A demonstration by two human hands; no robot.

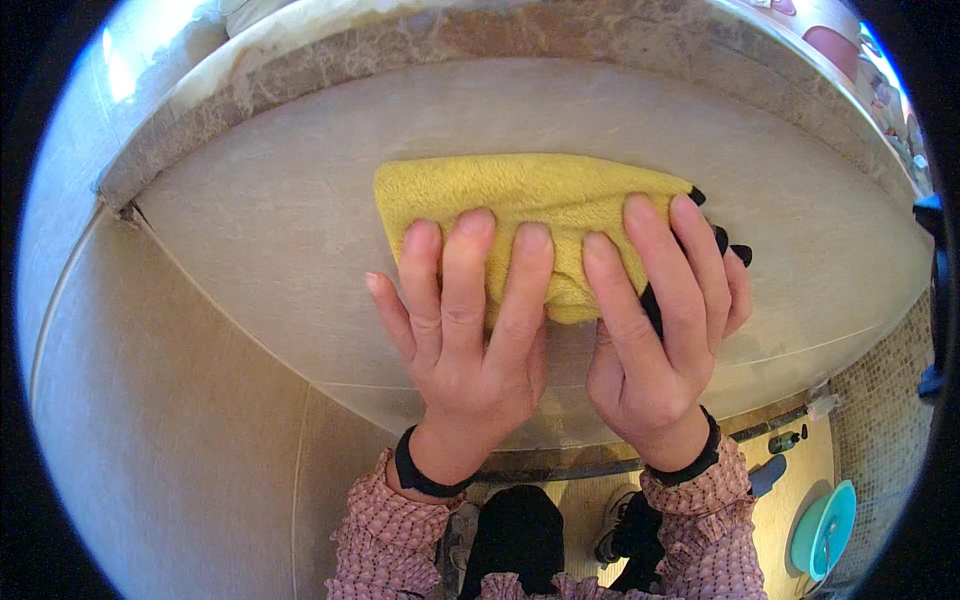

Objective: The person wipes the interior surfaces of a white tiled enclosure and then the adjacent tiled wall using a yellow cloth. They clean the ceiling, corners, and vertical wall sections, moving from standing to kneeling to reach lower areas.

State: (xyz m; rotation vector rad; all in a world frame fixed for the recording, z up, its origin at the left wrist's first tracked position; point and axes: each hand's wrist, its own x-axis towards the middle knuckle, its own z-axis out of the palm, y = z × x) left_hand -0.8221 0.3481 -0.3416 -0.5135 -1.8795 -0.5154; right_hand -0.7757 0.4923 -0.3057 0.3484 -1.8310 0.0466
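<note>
A folded yellow cloth (517, 184) with black edging at its right end lies flat against a beige tiled panel (285, 247). My left hand (472, 337) presses the cloth's lower left part, fingers spread, with the little finger off it on the tile side. My right hand (660, 322) bears on the right part, its fingertips near the black edging. Both thumbs are mostly hidden beneath the hands. Black bands circle both wrists below pink ruffled sleeves.
A brown marble ledge (450, 37) curves along the panel's top. Side tiling (210, 420) meets it at left. On the floor at lower right are a turquoise basin (810, 536), a dark bottle (784, 442) and a blue slipper (768, 475). A mosaic wall (885, 405) stands beyond.
</note>
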